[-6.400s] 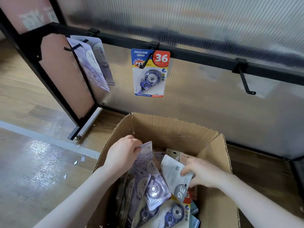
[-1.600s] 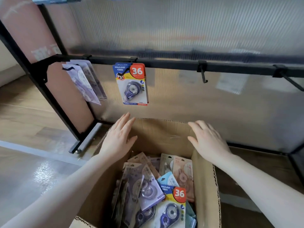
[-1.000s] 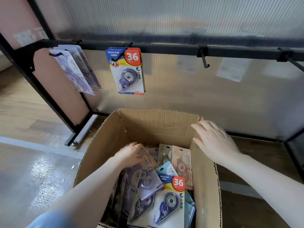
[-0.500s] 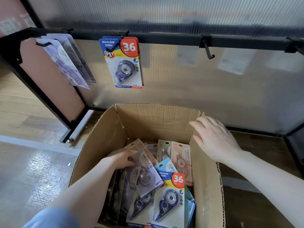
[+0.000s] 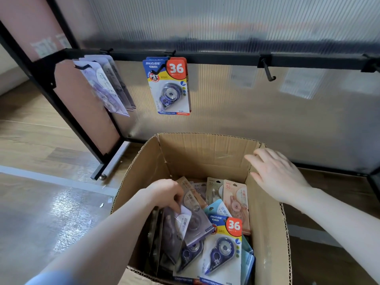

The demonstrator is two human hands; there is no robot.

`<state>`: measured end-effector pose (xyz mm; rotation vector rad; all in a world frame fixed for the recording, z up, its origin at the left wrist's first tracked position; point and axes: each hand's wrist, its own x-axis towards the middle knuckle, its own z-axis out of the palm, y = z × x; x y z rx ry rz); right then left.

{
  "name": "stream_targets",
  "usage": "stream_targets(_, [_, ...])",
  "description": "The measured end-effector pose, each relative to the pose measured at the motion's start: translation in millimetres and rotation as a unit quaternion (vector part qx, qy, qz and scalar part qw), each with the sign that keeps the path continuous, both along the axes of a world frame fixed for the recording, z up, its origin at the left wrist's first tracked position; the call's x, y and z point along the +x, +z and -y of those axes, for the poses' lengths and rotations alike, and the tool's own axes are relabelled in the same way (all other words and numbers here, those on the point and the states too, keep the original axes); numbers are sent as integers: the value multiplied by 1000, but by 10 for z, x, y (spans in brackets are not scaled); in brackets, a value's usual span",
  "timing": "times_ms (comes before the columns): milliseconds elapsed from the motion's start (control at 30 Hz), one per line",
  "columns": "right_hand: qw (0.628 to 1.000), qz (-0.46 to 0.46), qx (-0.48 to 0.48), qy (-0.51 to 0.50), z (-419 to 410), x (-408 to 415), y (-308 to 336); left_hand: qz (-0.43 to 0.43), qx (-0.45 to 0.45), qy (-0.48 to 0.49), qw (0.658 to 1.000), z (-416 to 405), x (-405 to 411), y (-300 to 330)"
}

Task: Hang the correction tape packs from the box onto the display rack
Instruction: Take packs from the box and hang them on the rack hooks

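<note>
Wooden floor (image 5: 37, 140), ribbed translucent panel behind. Cardboard box (image 5: 267, 233): assorted correction tape packs; left hand (image 5: 164, 195), fingers curled, pinches a purple pack (image 5: 191, 221) beneath them. Right hand (image 5: 275, 175), fingers extended, rests on the box's far right rim. Beyond fingertips: black rack rail (image 5: 226, 58), hung blue pack (image 5: 167, 86), purple packs (image 5: 104, 85) leftward, bare hook (image 5: 267, 70).

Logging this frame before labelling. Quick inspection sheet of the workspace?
Surface: wood-look floor, small white scraps by the box.
Job's things: open cardboard box full of correction tape packs; rack rail carries purple packs and blue packs; next hook bare.
Clutter: nothing seen beyond the scraps.
Grippers: left hand grips a purple pack in the box; right hand rests flat on the box rim.
Cables: nothing seen.
Surroundings: ribbed translucent panel behind the rack.
</note>
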<state>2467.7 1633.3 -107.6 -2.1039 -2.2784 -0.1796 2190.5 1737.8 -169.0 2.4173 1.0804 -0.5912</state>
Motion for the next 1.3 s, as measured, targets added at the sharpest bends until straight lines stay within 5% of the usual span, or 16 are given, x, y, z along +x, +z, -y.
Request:
stream_targets(400, [999, 22, -24, 22, -41, -105, 49, 77, 84, 11, 993, 49, -77, 606])
stream_targets(833, [962, -35, -264, 63, -466, -723, -510, 122, 180, 104, 971, 79, -429, 901])
stream_targets(1300, [929, -189, -315, -43, -908, -1263, -1372, 100, 181, 106, 973, -20, -596, 702])
